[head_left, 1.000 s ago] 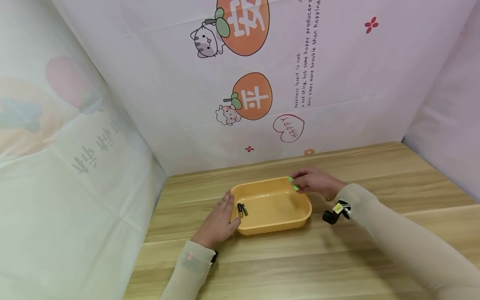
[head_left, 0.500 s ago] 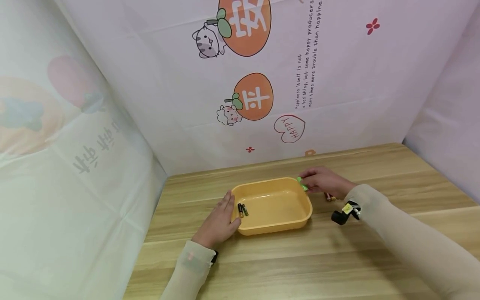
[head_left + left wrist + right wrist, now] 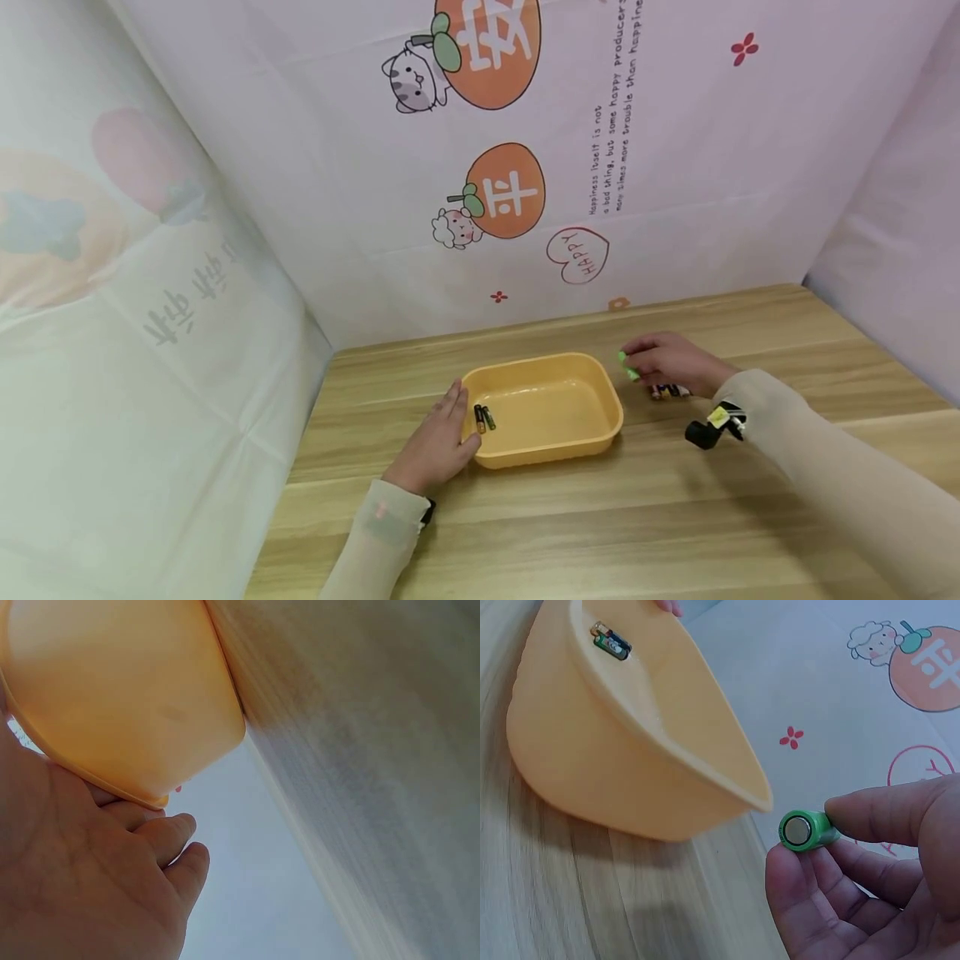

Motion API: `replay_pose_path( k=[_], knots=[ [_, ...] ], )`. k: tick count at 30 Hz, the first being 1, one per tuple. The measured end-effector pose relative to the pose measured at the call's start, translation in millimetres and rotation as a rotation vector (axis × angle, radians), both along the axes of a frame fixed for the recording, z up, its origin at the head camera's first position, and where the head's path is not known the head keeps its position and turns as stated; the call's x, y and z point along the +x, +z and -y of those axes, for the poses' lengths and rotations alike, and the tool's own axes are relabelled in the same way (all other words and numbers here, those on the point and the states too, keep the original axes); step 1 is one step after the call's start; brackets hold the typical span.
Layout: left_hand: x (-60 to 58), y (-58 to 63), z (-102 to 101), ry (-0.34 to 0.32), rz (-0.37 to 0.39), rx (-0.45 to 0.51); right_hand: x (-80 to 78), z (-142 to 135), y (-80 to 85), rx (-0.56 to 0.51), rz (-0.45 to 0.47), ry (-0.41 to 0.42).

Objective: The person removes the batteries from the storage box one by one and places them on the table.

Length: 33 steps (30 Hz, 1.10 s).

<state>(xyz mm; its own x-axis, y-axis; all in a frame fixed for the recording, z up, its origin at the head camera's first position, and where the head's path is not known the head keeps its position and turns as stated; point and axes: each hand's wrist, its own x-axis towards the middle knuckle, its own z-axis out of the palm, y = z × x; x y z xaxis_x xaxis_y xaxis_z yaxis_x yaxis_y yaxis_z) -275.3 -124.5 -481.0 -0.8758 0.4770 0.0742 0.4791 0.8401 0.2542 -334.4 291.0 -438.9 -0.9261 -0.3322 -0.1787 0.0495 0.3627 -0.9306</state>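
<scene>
A yellow plastic tray stands on the table. Two small dark batteries lie side by side at its left end. My left hand rests along the tray's left rim with fingers extended; from the left wrist view, its palm faces the tray's outer wall. Beyond the tray's right end, my right hand pinches a green battery between thumb and fingers. The right wrist view shows the flat metal end of this green battery facing the camera.
Several more batteries lie on the wooden table below my right hand, partly covered by it. A printed white cloth hangs behind the table, with more cloth at both sides.
My right hand has moved right with the green battery, from over the tray's right rim to outside it. The batteries on the table have come into view. My left hand stays on the rim.
</scene>
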Motion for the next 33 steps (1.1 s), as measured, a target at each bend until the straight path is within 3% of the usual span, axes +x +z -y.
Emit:
replay_pose_path(
  k=[11,33],
  knots=[
    [-1.6,2.3,-3.4,-0.02,-0.007,0.021,6.7,-30.3,-2.6,0.011,0.019,-0.014],
    [2.3,1.4,-0.2,0.009,0.011,0.019,13.0,-65.9,-18.2,0.002,0.039,-0.088]
  ],
)
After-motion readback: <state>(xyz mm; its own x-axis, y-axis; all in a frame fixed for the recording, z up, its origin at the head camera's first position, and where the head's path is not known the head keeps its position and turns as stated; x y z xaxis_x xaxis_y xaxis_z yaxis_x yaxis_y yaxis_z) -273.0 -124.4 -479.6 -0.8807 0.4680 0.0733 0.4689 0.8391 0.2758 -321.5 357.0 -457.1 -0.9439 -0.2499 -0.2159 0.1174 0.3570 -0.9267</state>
